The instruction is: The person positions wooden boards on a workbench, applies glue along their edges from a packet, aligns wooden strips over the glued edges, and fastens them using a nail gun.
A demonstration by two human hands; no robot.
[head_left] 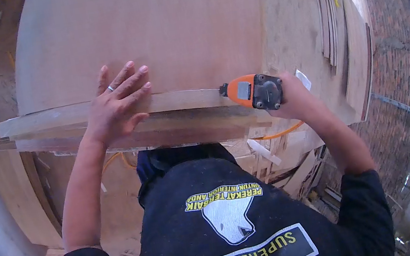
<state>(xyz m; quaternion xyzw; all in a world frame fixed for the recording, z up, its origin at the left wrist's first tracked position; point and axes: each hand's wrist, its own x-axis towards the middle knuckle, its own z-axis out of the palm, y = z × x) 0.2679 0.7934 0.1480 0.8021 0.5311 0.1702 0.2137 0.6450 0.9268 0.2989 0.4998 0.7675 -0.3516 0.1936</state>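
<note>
A large plywood panel (155, 32) lies flat before me, with a narrow wooden strip (178, 100) along its near edge. My left hand (120, 99) rests open over this edge, fingers spread on the panel and the thumb apart; a ring is on one finger. In my right hand (295, 94) is an orange and black air nail gun (252, 93), its nose pointing left at the right end of the strip. The nose touches or nearly touches the wood; I cannot tell which. The gun's handle is mostly hidden.
An orange hose (282, 133) runs below the work on the right. Thin wooden boards (331, 18) are stacked along the right side. Wood offcuts (301, 174) lie on the floor beside me. Further right is a brick-patterned floor (391, 35).
</note>
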